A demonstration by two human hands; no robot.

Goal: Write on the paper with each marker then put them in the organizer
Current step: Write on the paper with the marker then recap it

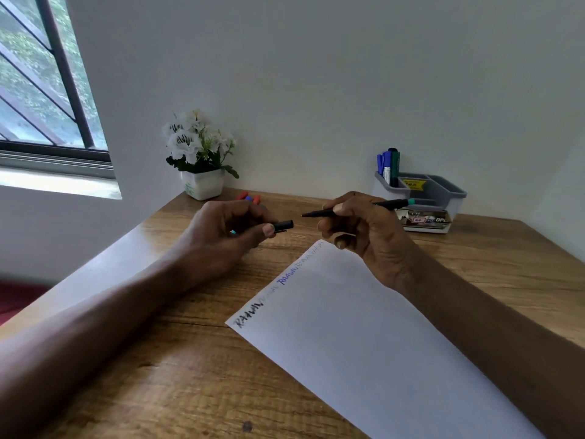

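Both hands are up over the wooden table (158, 359). The left hand (228, 229) pinches a black cap (284, 225) between thumb and curled fingers, open end facing right. Just across from it, the right hand (364, 229) grips a slim black marker (319, 213), fingers wrapped round the barrel, bare tip aimed straight at the cap with a small gap between them. Below lies the paper (364, 327), angled, with words in black and blue along its top edge. At the back right stands the grey organizer (443, 191), with blue and green markers (391, 163) upright in its left compartment. Behind the left hand lie loose markers (250, 198), red and blue by the look of them, near a flower pot (204, 183).
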